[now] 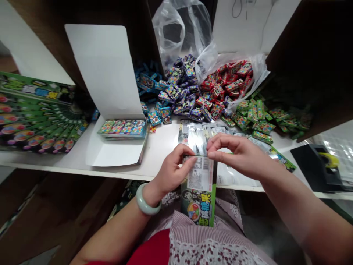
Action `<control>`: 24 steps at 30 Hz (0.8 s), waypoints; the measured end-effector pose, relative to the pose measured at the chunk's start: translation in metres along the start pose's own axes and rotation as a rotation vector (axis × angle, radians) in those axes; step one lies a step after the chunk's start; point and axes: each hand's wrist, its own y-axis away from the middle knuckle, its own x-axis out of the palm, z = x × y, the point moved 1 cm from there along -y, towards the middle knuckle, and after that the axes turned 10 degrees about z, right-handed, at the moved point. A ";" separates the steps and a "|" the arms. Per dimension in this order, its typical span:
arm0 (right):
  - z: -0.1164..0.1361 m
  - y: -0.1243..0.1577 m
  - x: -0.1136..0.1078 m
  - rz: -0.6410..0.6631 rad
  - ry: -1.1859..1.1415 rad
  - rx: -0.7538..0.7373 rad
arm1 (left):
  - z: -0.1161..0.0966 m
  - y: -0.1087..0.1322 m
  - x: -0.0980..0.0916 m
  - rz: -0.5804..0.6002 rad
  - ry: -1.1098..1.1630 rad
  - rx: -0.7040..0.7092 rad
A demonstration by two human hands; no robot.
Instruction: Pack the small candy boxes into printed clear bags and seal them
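Printed candy sleeve (200, 173) held just past the desk (160, 147) front edge, lower end hanging toward the lap. Left hand (173, 173) and right hand (237, 156) meet at its upper edge, fingers (220, 145) of both clamped on it. Jade bangle (147, 200) on left wrist. Heaped candy packets (179, 86) in blue, purple, red and green along back edge; open white carton (107, 73) toward left.

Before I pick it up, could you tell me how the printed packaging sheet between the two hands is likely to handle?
The printed packaging sheet looks thin and light, so it will probably flex rather than stay stiff: the left hand and right hand pinch it with fingertips alone. Its glossy surface may be slippery, so it could slide from a loose grip.
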 end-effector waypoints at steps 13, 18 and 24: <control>-0.011 -0.027 0.022 0.050 -0.084 0.184 | 0.000 0.003 -0.004 -0.022 0.057 0.068; -0.020 -0.031 0.024 0.041 -0.093 0.228 | 0.001 0.002 -0.001 -0.080 0.052 0.086; -0.023 -0.041 0.020 0.279 -0.386 0.406 | 0.000 0.004 -0.004 -0.137 -0.006 0.109</control>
